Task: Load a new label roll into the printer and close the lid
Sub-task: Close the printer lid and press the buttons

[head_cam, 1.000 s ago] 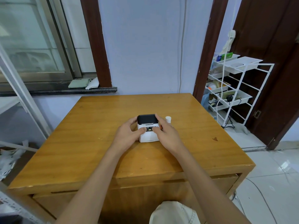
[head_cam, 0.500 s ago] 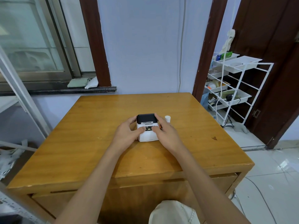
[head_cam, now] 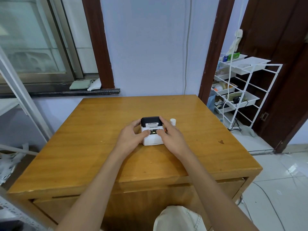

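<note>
A small white label printer (head_cam: 152, 138) with a black lid sits near the middle of the wooden table (head_cam: 93, 147). The lid lies flat and shut, and a strip of white label shows at its slot. My left hand (head_cam: 132, 134) grips the printer's left side, thumb on its top front. My right hand (head_cam: 170, 135) grips the right side, thumb beside the lit buttons. A small white roll (head_cam: 173, 121) stands upright on the table just right of the printer, behind my right fingers.
A white wire rack (head_cam: 241, 90) with trays stands to the right of the table by a dark door. A window sill with cloths (head_cam: 85, 85) lies behind at the left. A metal frame (head_cam: 20, 90) stands at the left.
Both hands stay on the printer in nearly the same grip. The view has shifted slightly; nothing else has visibly moved.
</note>
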Available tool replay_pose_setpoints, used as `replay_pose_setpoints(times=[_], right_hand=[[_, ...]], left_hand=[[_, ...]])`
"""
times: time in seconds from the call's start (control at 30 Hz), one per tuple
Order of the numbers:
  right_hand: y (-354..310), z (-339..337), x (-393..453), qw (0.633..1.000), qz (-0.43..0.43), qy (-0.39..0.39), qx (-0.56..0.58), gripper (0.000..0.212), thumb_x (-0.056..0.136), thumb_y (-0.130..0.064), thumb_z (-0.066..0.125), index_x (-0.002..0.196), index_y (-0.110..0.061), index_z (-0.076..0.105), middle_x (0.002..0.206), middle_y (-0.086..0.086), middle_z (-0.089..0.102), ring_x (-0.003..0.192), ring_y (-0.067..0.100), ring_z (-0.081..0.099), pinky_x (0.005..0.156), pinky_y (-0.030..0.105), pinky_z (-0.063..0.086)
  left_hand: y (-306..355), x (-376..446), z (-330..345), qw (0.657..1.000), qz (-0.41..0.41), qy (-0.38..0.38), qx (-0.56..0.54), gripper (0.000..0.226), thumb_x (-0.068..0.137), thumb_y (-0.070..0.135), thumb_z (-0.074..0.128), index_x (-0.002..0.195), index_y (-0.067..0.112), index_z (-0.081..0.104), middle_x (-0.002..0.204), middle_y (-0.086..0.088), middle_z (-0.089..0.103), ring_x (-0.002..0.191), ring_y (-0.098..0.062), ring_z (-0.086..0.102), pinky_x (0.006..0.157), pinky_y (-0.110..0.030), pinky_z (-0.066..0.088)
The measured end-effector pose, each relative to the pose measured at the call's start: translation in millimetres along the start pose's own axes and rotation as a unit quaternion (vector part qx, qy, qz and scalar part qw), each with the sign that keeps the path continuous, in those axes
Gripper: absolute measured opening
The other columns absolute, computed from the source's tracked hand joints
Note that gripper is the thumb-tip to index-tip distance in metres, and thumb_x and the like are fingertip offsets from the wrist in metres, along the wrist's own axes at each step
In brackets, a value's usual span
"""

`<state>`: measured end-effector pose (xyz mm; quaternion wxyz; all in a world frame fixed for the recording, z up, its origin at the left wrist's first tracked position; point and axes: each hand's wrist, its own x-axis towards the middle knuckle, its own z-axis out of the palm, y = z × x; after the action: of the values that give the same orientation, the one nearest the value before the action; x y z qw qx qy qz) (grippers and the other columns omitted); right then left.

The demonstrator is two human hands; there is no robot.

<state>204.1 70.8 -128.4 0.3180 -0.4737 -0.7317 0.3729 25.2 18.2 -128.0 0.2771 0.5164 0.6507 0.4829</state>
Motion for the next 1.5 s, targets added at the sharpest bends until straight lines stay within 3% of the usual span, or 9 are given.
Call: replay_pose_setpoints(times=[0.57,0.8,0.9,1.0,1.2,1.33,1.5], right_hand=[[1.6,-0.1,1.6,1.000,-0.010,0.002,-0.003,0.061,0.101,-0.036,0.049,0.160,-0.038,0.035,0.151,-0.009,0.055,0.140,0.017,0.047,0.116,0.044,0.041],[2.1,-0.8,1.5,1.000,-0.017,-0.001,-0.013,0.061,0.102,-0.036,0.048,0.161,-0.036,0.033,0.153,-0.008,0.054,0.140,0.018,0.047,0.115,0.044,0.041],[2.4,-1.3,1.4,1.000,-0.017,-0.005,-0.015,0.062,0.101,-0.037,0.048,0.161,-0.037,0.033,0.153,-0.008,0.054,0.139,0.017,0.048,0.115,0.044,0.042],[2.4,-1.7,0.6,1.000,-0.016,-0.006,-0.011,0.064,0.098,-0.043,0.050,0.160,-0.040,0.033,0.147,-0.008,0.058,0.133,0.018,0.053,0.112,0.045,0.045],[2.9,-2.4,0.3,1.000,-0.026,0.004,0.000,0.063,0.097,-0.045,0.056,0.157,-0.040,0.039,0.132,-0.012,0.065,0.115,0.014,0.063,0.103,0.043,0.052],[0.7,-3.5,-2.5,0.999,-0.034,0.006,0.007,0.062,0.097,-0.043,0.058,0.156,-0.039,0.041,0.131,-0.016,0.066,0.111,0.012,0.064,0.101,0.042,0.054],[-5.4,-5.4,-11.4,0.998,-0.038,0.039,0.015,0.055,0.096,-0.039,0.065,0.149,-0.034,0.053,0.110,-0.019,0.070,0.102,0.008,0.069,0.093,0.040,0.059]], left_hand=[[2.5,-2.2,0.2,1.000,-0.003,0.005,-0.010,0.082,0.071,0.053,0.074,0.148,0.032,0.058,0.142,0.014,0.065,0.124,-0.031,0.069,0.103,-0.053,0.056],[3.0,-1.9,0.6,1.000,-0.001,0.003,-0.004,0.071,0.082,0.038,0.077,0.149,0.030,0.057,0.143,0.011,0.065,0.123,-0.034,0.068,0.102,-0.051,0.057],[0.6,-1.0,0.3,1.000,0.000,0.004,-0.005,0.071,0.083,0.038,0.077,0.150,0.029,0.057,0.144,0.010,0.065,0.126,-0.022,0.067,0.107,-0.047,0.055],[1.5,-1.0,0.4,1.000,0.005,0.007,-0.001,0.065,0.089,0.030,0.078,0.150,0.027,0.057,0.144,0.009,0.064,0.128,-0.014,0.064,0.110,-0.041,0.053],[6.0,-3.9,1.2,1.000,0.006,0.022,0.019,0.060,0.092,0.026,0.077,0.148,0.030,0.057,0.128,0.016,0.066,0.108,-0.020,0.070,0.095,-0.038,0.059],[8.8,-7.3,0.2,0.999,0.004,0.027,0.027,0.059,0.091,0.027,0.077,0.147,0.030,0.058,0.121,0.020,0.066,0.105,-0.022,0.072,0.094,-0.040,0.060],[12.4,-18.6,0.2,0.997,0.010,0.041,0.063,0.056,0.092,0.036,0.075,0.146,0.031,0.060,0.123,0.016,0.069,0.097,-0.003,0.069,0.093,-0.037,0.059]])
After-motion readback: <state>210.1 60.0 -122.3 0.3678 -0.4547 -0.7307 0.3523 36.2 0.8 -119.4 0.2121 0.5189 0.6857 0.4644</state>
